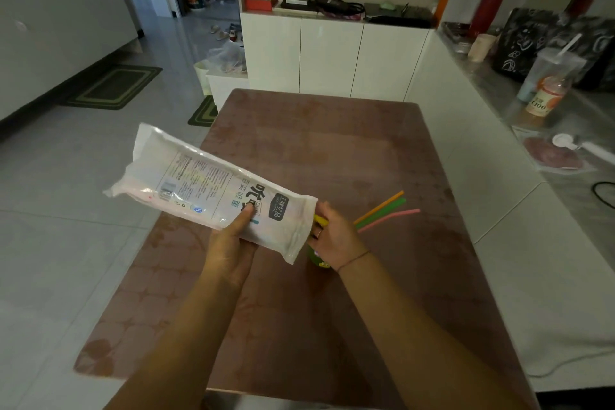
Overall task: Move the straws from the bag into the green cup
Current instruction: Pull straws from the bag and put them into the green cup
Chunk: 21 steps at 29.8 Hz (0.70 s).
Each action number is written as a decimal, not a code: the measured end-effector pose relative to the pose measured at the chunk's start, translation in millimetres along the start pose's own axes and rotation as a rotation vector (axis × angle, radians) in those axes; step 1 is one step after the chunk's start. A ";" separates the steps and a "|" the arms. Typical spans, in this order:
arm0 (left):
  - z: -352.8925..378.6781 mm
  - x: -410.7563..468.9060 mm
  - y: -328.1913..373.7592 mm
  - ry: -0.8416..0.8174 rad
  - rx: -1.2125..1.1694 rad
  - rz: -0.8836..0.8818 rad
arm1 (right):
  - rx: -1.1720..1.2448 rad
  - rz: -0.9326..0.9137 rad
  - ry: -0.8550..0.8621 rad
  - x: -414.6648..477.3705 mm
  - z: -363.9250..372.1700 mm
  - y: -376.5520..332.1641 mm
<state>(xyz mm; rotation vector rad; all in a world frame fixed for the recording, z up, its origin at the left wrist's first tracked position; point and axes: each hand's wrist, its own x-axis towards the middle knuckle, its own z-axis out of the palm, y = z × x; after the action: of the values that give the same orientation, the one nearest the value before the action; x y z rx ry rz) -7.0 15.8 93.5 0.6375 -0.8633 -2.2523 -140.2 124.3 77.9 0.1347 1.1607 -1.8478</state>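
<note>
A person's left hand (233, 240) grips a white plastic bag (206, 186) of straws in the centre-left of the frame, thumb pressed on its printed face, fingers wrapped underneath. The bag is held above the table, tilted, with its open end toward the centre. At that opening the right hand (336, 236) closes its fingers around a yellow straw (320, 220). Just beyond the hand, an orange straw (382, 206), a green straw (386, 211) and a pink straw (392, 218) stick out toward the right; whether they rest in the cup or in the hand cannot be told. The green cup (317, 260) is mostly hidden beneath the right hand and the bag's corner.

The straws look light, thin and easily bent, best pinched near one end. The bag film seems soft and slippery, so a firm hold mid-body suits it.

The table (332, 150) is brownish-pink with a faint pattern. Behind it stand white cabinets (332, 53); grey floor tiles fill the left of the frame, and a cluttered counter (532, 103) runs along the right
</note>
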 end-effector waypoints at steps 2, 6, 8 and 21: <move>6.0 -3.3 5.0 0.035 0.061 0.057 | 0.084 0.051 -0.012 1.5 -1.2 4.5; 18.0 -11.7 10.8 0.034 0.137 0.089 | 0.179 0.111 -0.026 4.7 -2.3 9.5; 21.2 -14.7 12.2 0.043 0.141 0.079 | 0.170 0.133 -0.072 6.3 -0.6 12.0; 25.2 -16.7 12.1 0.048 0.055 0.018 | 0.239 0.129 -0.134 -3.0 5.5 9.1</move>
<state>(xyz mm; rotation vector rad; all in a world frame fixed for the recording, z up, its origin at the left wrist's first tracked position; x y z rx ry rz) -6.8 30.8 122.3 0.7031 -0.9066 -2.1944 -129.7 120.8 76.5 0.2122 0.8186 -1.8450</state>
